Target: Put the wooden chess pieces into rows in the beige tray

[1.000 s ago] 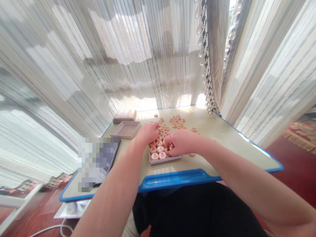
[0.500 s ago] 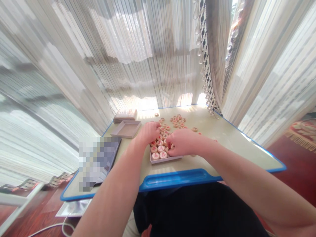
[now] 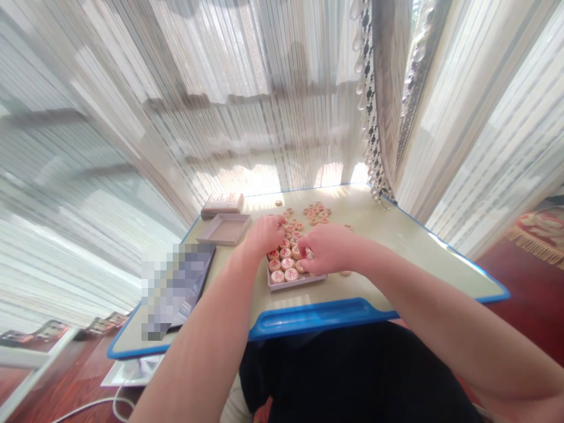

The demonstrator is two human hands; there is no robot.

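- Bent at the fingers, my right grip (image 3: 329, 249) reaches down over the right side of the shallow box (image 3: 298, 284), thumb and forefinger parted; whether a disc is pinched there I cannot tell.
- My left grip (image 3: 267, 232) curls in at the box's far left part, fingertips partly hidden; I cannot tell whether it is closed on anything.
- Marked round discs (image 3: 287, 264) sit in rows in the box, at 8 to 9 o'clock from my right grip, 4 o'clock from my left.
- Loose discs (image 3: 317, 210) cluster at 12 o'clock from my right grip; a lone disc (image 3: 346, 272) lies near it at 5 o'clock.
- An open tray (image 3: 227, 228) is near my left grip at 9 o'clock.
- Pale counter (image 3: 409, 252) runs out at 3 o'clock to its blue edge; at 6 o'clock a blue trough (image 3: 315, 317) borders my side.
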